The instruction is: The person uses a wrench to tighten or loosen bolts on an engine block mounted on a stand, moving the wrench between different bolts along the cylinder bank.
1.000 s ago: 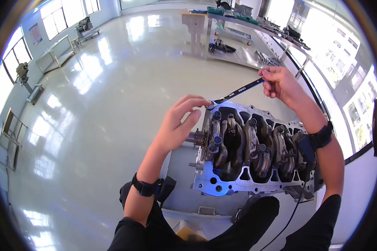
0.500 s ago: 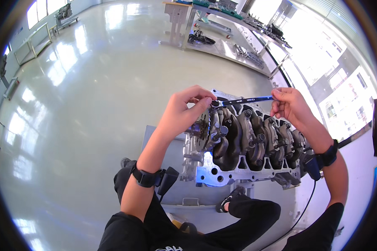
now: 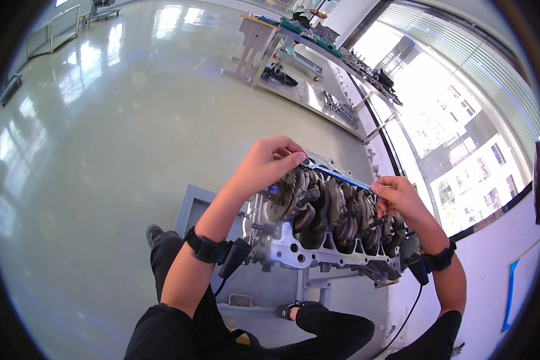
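Note:
My left hand (image 3: 273, 161) pinches the head end of a slim ratchet wrench (image 3: 341, 175) at the far left corner of an engine block (image 3: 318, 258). Its thumb and fingertips partly hide the head and whatever sits under it. At the other end, my right hand (image 3: 396, 197) holds the handle tip between thumb and fingers. The wrench slants down to the right across the block's far side. Below it lie the crankshaft (image 3: 306, 231) and several bearing caps with bolts, one bolt (image 3: 312, 195) standing proud near the left end.
The block rests on a grey metal stand (image 3: 189, 210) in front of my legs. Beyond it, a long workbench (image 3: 309, 99) carries engine parts on its top and lower shelf. A person (image 3: 309, 15) is at the far end. Windows line the right wall; a cable (image 3: 411, 318) hangs from my right wristband.
My right hand has swung nearer, turning the wrench handle from nearly level to slanting down rightward. The left hand stays at the wrench head. My view has tilted and shifted.

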The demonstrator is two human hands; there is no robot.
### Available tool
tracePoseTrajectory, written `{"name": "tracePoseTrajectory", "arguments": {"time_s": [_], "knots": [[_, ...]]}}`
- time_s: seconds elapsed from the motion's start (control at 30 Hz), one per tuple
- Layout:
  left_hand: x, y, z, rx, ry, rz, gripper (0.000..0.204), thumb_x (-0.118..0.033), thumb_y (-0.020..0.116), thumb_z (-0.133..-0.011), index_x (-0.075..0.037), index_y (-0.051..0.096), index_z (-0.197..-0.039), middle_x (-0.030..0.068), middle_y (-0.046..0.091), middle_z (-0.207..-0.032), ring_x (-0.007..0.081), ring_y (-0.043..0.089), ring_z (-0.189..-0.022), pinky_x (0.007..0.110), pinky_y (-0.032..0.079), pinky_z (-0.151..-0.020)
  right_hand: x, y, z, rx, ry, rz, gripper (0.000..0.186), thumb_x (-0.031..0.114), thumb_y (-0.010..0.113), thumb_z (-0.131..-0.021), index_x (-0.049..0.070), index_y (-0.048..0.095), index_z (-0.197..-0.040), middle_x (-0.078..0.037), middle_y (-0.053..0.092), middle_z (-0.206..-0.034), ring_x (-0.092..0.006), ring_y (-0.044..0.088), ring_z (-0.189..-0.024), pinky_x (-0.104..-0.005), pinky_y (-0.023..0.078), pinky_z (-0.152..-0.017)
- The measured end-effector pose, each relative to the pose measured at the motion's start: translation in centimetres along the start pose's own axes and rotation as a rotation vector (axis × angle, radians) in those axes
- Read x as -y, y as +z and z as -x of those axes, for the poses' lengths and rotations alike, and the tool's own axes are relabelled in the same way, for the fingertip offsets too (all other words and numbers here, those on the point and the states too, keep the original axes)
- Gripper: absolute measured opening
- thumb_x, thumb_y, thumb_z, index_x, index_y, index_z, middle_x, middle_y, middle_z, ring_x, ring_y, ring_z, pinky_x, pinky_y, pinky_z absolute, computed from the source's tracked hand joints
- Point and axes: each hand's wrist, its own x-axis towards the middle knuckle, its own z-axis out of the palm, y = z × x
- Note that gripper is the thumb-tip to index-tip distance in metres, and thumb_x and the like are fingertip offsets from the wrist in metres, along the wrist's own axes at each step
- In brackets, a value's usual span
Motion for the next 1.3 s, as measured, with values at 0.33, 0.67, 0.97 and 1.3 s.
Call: {"name": "tracePoseTrajectory", "arguments": {"time_s": [0.33,0.67,0.97,1.3], "knots": [[0.3,0.4,-0.9,0.032,-0.033,0.048,0.016,-0.014,0.066,-0.089,0.000,0.070,-0.093,0.0029,0.069,-0.092,0.0066,0.058,-0.083,0.025,0.048,-0.077,0.1,-2.2,-0.9,0.314,-0.047,0.317,0.026,0.024,0.073,-0.086,-0.001,0.066,-0.092,0.000,0.065,-0.077,-0.0056,0.059,-0.074,-0.0225,0.046,-0.068],[0.6,0.0,-0.8,0.152,-0.036,0.116,0.033,-0.020,0.063,-0.091,-0.004,0.053,-0.118,0.0117,0.070,-0.095,0.0142,0.062,-0.082,0.030,0.048,-0.076,0.4,-3.3,-7.6,0.110,-0.100,0.198,0.028,0.013,0.065,-0.088,0.001,0.057,-0.112,-0.004,0.064,-0.084,-0.0094,0.061,-0.065,-0.0218,0.045,-0.060],[0.8,0.1,-0.7,0.031,-0.168,-0.065,0.066,-0.044,0.075,-0.075,-0.002,0.056,-0.121,0.0240,0.057,-0.125,0.0328,0.055,-0.118,0.039,0.045,-0.096,4.4,1.5,-15.3,0.036,-0.120,0.130,0.049,0.011,0.056,-0.092,-0.001,0.039,-0.136,-0.020,0.055,-0.126,-0.0210,0.066,-0.095,-0.0293,0.052,-0.079],[1.0,1.3,-0.8,0.003,-0.290,-0.510,0.088,-0.065,0.059,-0.078,-0.004,0.046,-0.140,0.0247,0.024,-0.153,0.0458,0.018,-0.141,0.055,0.021,-0.113,11.0,9.9,-13.4,0.160,-0.391,0.026,0.071,0.004,0.058,-0.087,0.000,0.022,-0.147,-0.019,0.036,-0.148,-0.0268,0.057,-0.119,-0.0353,0.047,-0.094]]}}
